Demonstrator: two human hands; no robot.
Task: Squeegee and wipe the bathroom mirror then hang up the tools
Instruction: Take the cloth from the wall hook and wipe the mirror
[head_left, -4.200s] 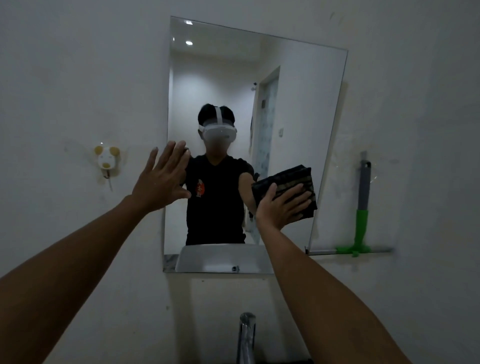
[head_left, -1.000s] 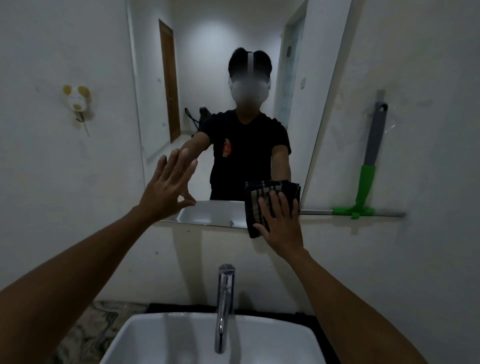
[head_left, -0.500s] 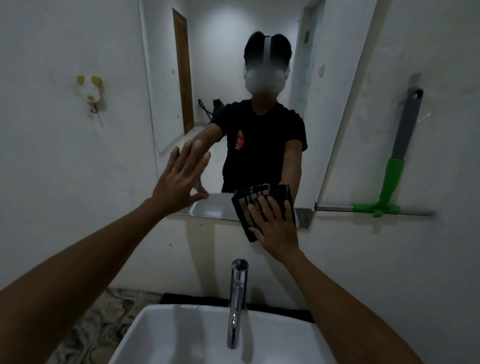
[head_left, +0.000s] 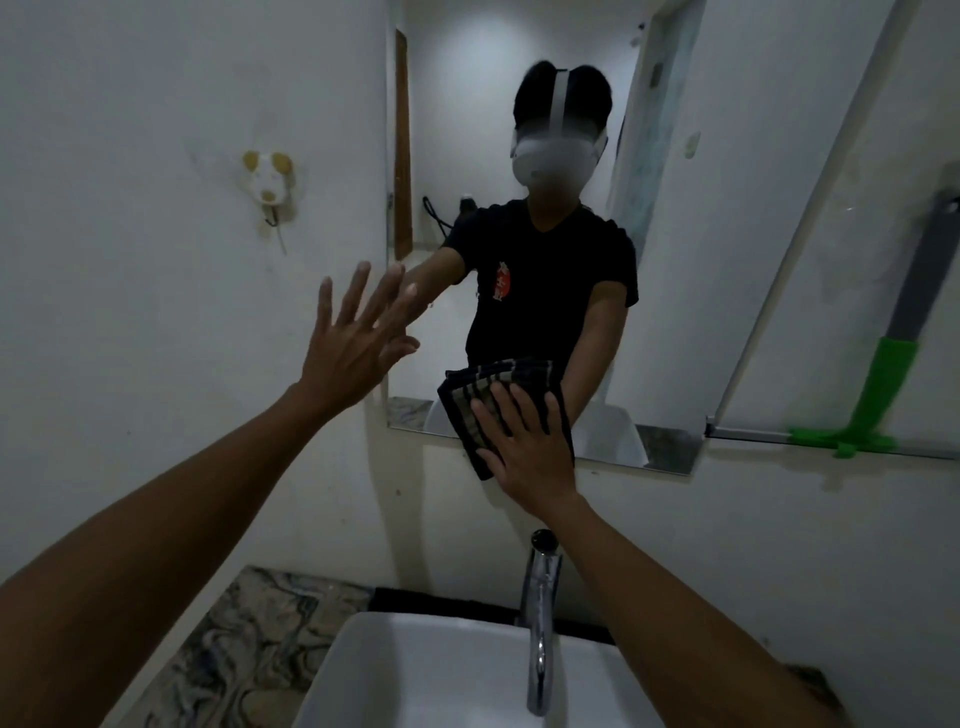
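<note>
Right hand (head_left: 527, 447) flat on cloth (head_left: 470, 410) | left hand (head_left: 353, 345) raised, fingers spread

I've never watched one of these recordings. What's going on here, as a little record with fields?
activity: wiping the bathroom mirror
right hand: flat fingers pressing a folded dark cloth on the mirror's lower edge
left hand: open, fingers spread, at the mirror's left edge
squeegee: green and grey, hanging on the wall right of the mirror
wall hook: left of the mirror, nothing on it
below: tap and white basin

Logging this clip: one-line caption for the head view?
Right hand presses folded cloth on mirror bottom edge; left hand open; squeegee hangs.
</note>
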